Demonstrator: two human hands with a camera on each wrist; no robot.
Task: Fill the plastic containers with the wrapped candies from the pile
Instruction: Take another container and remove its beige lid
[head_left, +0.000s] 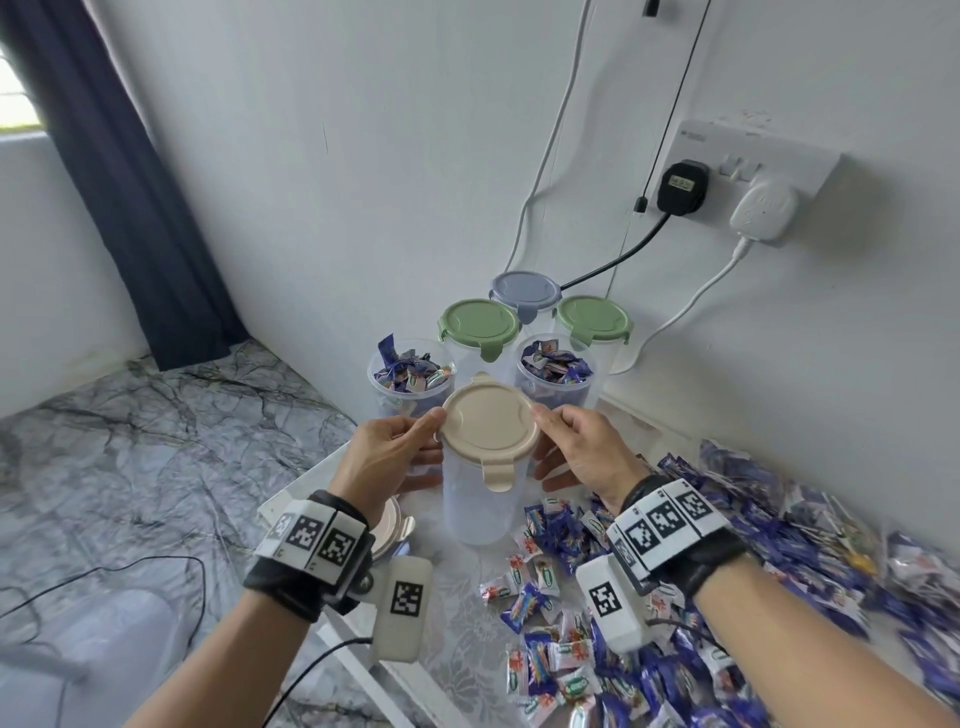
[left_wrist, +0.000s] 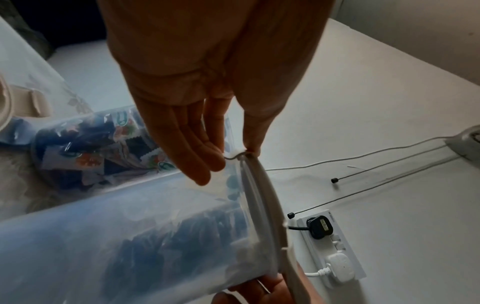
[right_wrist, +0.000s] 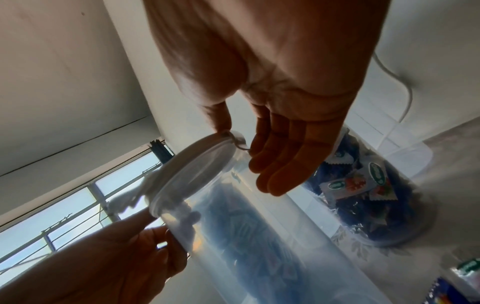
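Note:
A tall clear container (head_left: 480, 499) with a beige lid (head_left: 488, 421) stands on the table in front of me; in the head view it looks empty. My left hand (head_left: 434, 447) is on its left side and my right hand (head_left: 543, 441) on its right. Each thumb lies on the lid's rim, with the fingers under a side clip, pinching it. The left wrist view shows the thumb and fingers of my left hand (left_wrist: 233, 157) at the lid's edge (left_wrist: 267, 197). My right hand (right_wrist: 239, 142) pinches the opposite clip. The candy pile (head_left: 675, 597) spreads over the table's right side.
Two open containers (head_left: 410, 374) (head_left: 556, 364) full of candies stand just behind. Behind them are two green-lidded containers (head_left: 478, 322) (head_left: 592, 317) and a grey-lidded one (head_left: 524, 291). A spare beige lid (head_left: 395, 525) lies under my left wrist. A wall socket (head_left: 727, 176) and its cables are at the back right.

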